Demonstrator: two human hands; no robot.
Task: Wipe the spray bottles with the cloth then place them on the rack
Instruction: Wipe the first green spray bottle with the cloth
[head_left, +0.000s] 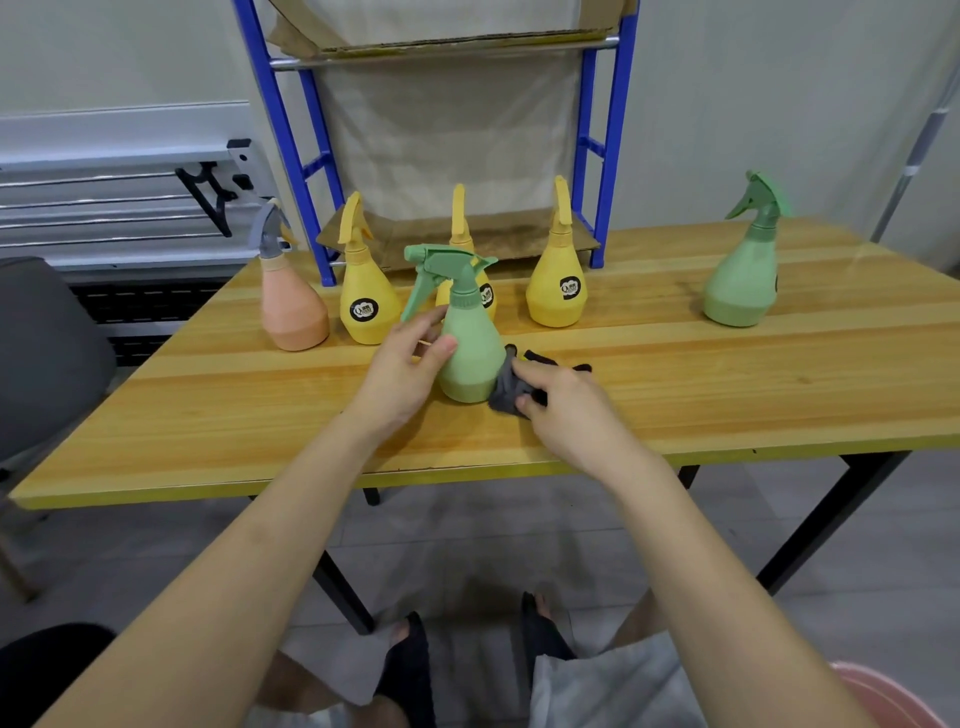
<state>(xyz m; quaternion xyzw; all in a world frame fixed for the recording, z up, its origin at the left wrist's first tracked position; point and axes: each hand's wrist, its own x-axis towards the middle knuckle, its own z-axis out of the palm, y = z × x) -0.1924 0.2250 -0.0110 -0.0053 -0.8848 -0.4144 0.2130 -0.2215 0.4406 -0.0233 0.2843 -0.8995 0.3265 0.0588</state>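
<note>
A green spray bottle (470, 343) stands upright near the middle of the wooden table (727, 395). My left hand (402, 371) touches its left side, thumb on the body and fingers loosely spread. My right hand (563, 402) presses a dark grey cloth (511, 387) against the bottle's lower right side. Behind stand a pink bottle (291, 306) with a grey trigger and three yellow bottles (366, 296), (485, 293), (557, 288). Another green bottle (743, 275) stands at the far right. The blue rack (605, 156) rises behind the table, with cardboard on its shelves.
A grey chair (47, 353) sits to the left of the table. A white wall unit (119, 176) runs along the left wall. My feet in dark sandals show below the table edge. A pink rim (893, 696) appears at the bottom right.
</note>
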